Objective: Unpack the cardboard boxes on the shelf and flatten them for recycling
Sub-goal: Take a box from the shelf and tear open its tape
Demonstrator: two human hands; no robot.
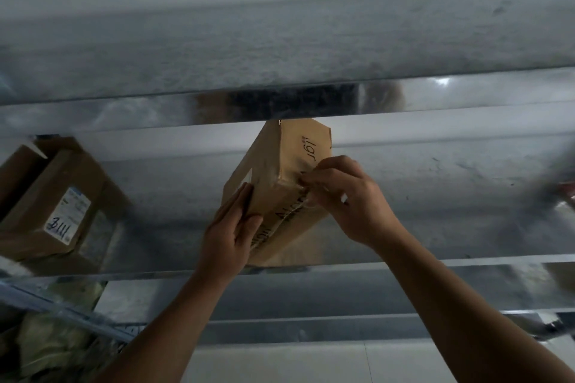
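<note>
A long brown cardboard box [273, 171] with black lettering stands tilted on the shiny metal shelf [435, 196], its near end toward me. My left hand [228, 236] presses flat against the box's left side and grips its near corner. My right hand [345, 196] pinches a strip of clear tape at the box's top edge, fingers closed on it. A second brown box [56, 199] with a white label and blue handwriting sits at the left of the same shelf, one flap up.
A metal shelf lip [311, 102] runs just above the box's far end. Below the shelf's front edge at lower left lie pale bags [53, 342] behind a blue rail. Something red and blurred [566, 193] shows at the far right.
</note>
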